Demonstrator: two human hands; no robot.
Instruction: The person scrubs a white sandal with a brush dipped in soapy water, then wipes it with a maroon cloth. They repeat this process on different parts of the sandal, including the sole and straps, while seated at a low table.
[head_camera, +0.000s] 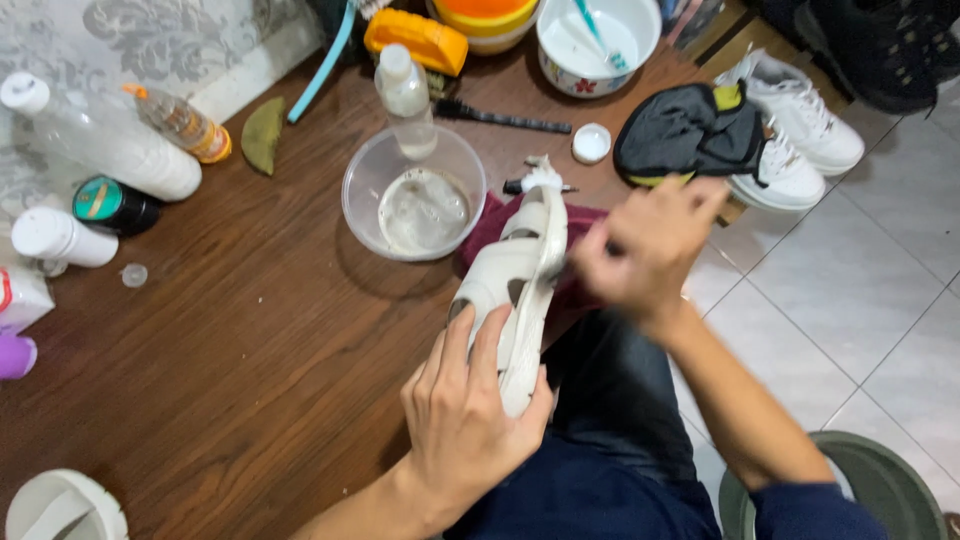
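Observation:
My left hand (470, 410) grips a white sandal-like shoe (520, 260) by its heel end, sole edge up, over my lap. My right hand (650, 245) is blurred and pinched against the shoe's side near its middle; what it holds is too blurred to tell. A dark red cloth (580, 225) lies under the shoe. Just beyond stands a clear plastic bowl (372, 180) with a little liquid in it.
On the wooden floor lie a clear bottle (405, 95), a black brush (500, 118), a white cap (591, 142), a white basin (640, 45), an orange brush (415, 40), several bottles at left (110, 150). White sneakers (800, 130) and a dark cloth (690, 130) sit on the tiles.

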